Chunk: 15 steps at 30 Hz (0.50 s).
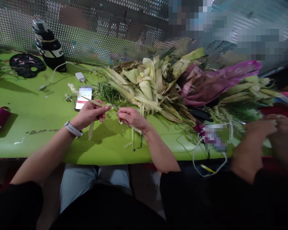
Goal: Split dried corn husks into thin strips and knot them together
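My left hand [92, 112], with a pale watch band on the wrist, is closed in a pinch on a pale corn husk strip [91, 130] that hangs below the fingers. Close on its right, my right hand [132, 117] is closed around a thin dark tool [115, 106] whose tip points toward the left fingertips; its kind is too small to tell. Narrow strips [133, 139] dangle under the right hand. Behind both hands lies a big heap of corn husks [147, 84], with a clump of thin green shreds [107, 92] at its left.
A lit phone [84, 95] lies behind my left hand, near a white charger [80, 77] with its cable. Farther back stand a black bottle [50, 48] and a black openwork piece [26, 65]. A pink plastic bag [201, 84] covers husks. Another person's hands [261, 129] are at right.
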Each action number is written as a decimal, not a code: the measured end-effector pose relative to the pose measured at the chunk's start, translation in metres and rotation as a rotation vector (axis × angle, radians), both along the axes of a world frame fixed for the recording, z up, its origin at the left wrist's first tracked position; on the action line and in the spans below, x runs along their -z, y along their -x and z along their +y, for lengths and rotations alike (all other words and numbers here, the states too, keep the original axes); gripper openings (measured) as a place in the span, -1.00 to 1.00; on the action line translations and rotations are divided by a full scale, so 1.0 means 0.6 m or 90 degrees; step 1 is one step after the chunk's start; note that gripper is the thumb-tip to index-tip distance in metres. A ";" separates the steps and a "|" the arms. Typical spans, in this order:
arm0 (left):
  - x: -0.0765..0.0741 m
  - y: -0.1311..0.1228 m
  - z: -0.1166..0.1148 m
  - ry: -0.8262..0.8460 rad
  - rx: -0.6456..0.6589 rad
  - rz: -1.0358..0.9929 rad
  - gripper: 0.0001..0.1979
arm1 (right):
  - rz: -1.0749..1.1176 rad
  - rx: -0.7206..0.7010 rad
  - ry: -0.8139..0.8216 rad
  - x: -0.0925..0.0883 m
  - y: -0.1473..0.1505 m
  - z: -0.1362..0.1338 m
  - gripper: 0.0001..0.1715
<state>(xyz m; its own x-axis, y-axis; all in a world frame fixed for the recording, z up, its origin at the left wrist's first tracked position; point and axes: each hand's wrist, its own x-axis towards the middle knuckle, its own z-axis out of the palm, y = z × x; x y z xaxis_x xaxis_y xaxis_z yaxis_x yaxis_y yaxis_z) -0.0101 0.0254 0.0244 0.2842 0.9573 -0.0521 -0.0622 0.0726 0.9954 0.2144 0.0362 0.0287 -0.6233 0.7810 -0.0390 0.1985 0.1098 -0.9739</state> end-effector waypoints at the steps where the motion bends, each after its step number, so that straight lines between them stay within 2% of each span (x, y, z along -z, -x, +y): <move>1: 0.001 -0.001 0.000 -0.001 -0.003 -0.008 -0.72 | 0.001 -0.005 0.009 0.000 0.000 0.000 -0.69; 4: 0.007 -0.006 -0.001 -0.017 0.002 -0.042 -0.74 | -0.003 0.004 0.023 -0.003 0.003 -0.001 -0.70; 7: 0.013 -0.013 -0.005 -0.033 0.039 -0.053 -0.79 | 0.003 0.076 -0.031 -0.003 0.015 -0.005 -0.67; 9: 0.017 -0.018 -0.008 -0.020 0.062 -0.053 -0.78 | 0.054 0.100 -0.044 0.001 0.026 -0.008 -0.61; 12: 0.022 -0.025 -0.012 0.002 0.084 -0.064 -0.67 | 0.176 0.115 0.027 0.016 0.042 -0.008 -0.63; 15: 0.023 -0.031 -0.014 0.011 0.086 -0.090 -0.71 | 0.274 0.150 0.102 0.033 0.054 -0.003 -0.68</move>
<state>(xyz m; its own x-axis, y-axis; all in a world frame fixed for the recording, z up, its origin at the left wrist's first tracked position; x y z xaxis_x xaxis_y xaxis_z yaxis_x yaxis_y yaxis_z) 0.0083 0.0167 0.0106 0.4162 0.9091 -0.0188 -0.1891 0.1067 0.9761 0.1821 0.0341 0.0088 -0.4171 0.9074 0.0513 -0.2227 -0.0473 -0.9737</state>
